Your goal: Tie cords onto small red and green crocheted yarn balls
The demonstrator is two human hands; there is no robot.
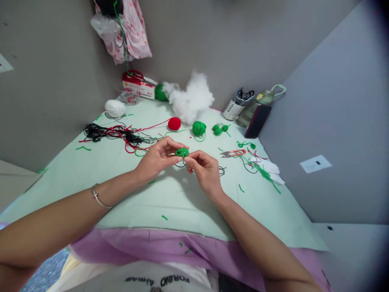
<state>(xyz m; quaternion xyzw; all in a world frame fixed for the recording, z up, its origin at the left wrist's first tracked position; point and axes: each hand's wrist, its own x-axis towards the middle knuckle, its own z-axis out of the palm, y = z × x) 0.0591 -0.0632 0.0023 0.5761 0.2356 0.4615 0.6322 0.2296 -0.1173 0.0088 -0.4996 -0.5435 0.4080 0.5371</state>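
Between the thumb and fingers of my left hand (162,156) is a small green crocheted piece (182,152), held above the middle of the table. My right hand (204,168) is pinched at the lower right edge of that piece. A thin black yarn (222,171) trails below and beside the right hand; whether its fingertips grip the yarn or a needle is too small to tell. Beyond the hands sit a red yarn ball (174,123) and a green yarn ball (199,128). Orange-handled thread snips (233,153) lie to the right.
Tangled black and red yarn (121,134) spreads at left, near a white yarn ball (115,108). White stuffing (193,99) is heaped at the back. A pen cup (234,107), a bottle (251,111) and a phone (258,121) stand at back right. Green scraps (267,174) lie at right.
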